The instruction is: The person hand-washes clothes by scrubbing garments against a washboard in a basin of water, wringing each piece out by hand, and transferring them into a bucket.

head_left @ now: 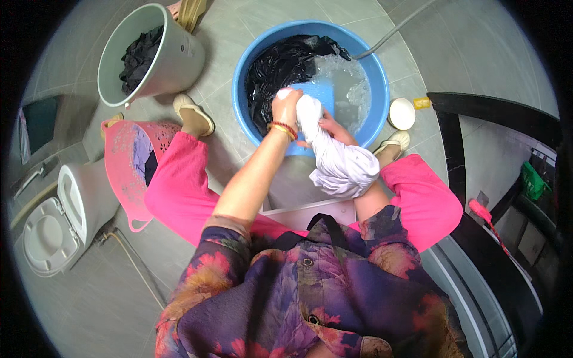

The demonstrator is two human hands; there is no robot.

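While grey bathroom tiles [225, 125] surround the blue basin [383, 95], left fingers [293, 97] and right fingers [329, 125] grip white cloth [334, 156]

You hold one white cloth [345, 164], which is twisted and bunched, its narrower end over the blue washboard [323, 91].

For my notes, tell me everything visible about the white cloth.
The white cloth is soft-looking fabric, drawn narrow toward its far end, bunched and deeply creased at its near end. It slants over the near side of the blue tub, that near end against the right forearm. The left hand grips by the far end, the right hand lower down.
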